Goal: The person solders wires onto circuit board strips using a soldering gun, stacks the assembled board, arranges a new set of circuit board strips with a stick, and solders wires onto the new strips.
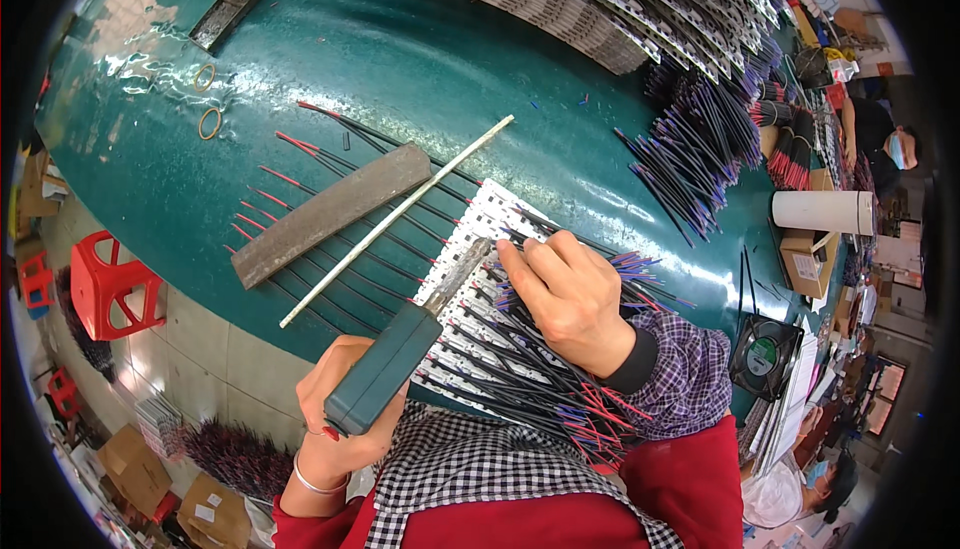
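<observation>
My left hand (340, 389) is wrapped round the dark green, box-shaped handle of a soldering gun (385, 369). Its worn metal barrel points away over a white circuit panel (470, 224) with black marks. Close to the barrel's tip, my right hand (565, 294) is closed in a pinch over the panel; a dark wire seems to be between the fingertips, partly hidden by them. Many black wires (490, 359) with red and blue ends lie across the panel under and around my right hand. More black wires with red ends stretch out from its left side.
A flat grey bar (335, 214) and a thin pale stick (400, 219) lie across the left-hand wires on the green table (400, 69). Stacked panels (600, 9) and bundled wires (690, 149) stand far right. A small fan (765, 357) is at right; red stools (110, 289) stand left.
</observation>
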A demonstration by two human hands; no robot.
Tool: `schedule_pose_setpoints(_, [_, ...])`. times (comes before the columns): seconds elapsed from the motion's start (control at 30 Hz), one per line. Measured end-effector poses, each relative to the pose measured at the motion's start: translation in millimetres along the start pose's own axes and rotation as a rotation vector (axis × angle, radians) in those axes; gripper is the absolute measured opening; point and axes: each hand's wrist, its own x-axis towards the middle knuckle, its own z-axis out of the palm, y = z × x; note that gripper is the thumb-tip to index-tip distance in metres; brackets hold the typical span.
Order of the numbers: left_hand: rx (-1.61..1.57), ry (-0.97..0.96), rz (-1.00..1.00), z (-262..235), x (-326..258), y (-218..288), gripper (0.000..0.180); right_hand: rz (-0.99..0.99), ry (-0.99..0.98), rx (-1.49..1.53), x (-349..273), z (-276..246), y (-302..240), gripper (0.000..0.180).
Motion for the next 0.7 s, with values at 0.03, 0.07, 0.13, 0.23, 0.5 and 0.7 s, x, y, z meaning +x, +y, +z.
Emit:
schedule_pose_setpoints(0.03, [0.02,-0.005,-0.002,0,0,1,0.024,0.0,0.0,0.0,0,0,0,0.033])
schedule_pose_setpoints(0.07, [0.04,-0.011,-0.003,-1,0,1,0.024,0.002,-0.001,-0.004,0,0,0,0.032])
schedule_pose_setpoints(0.13, [0.052,-0.004,0.017,-1,0,1,0.023,0.003,-0.002,-0.009,0,0,-1,0.032])
schedule_pose_setpoints(0.23, [0.043,0.033,0.037,-2,-8,-9,0.023,0.002,0.007,-0.007,0,1,-1,0.032])
schedule_pose_setpoints(0.5, [-0.016,0.098,-0.018,-2,-17,-10,0.023,0.052,-0.009,0.031,1,-2,-4,0.04])
schedule_pose_setpoints(0.7, [0.046,0.084,0.083,2,-7,-6,0.023,0.0,0.018,0.059,-4,4,0,0.037])
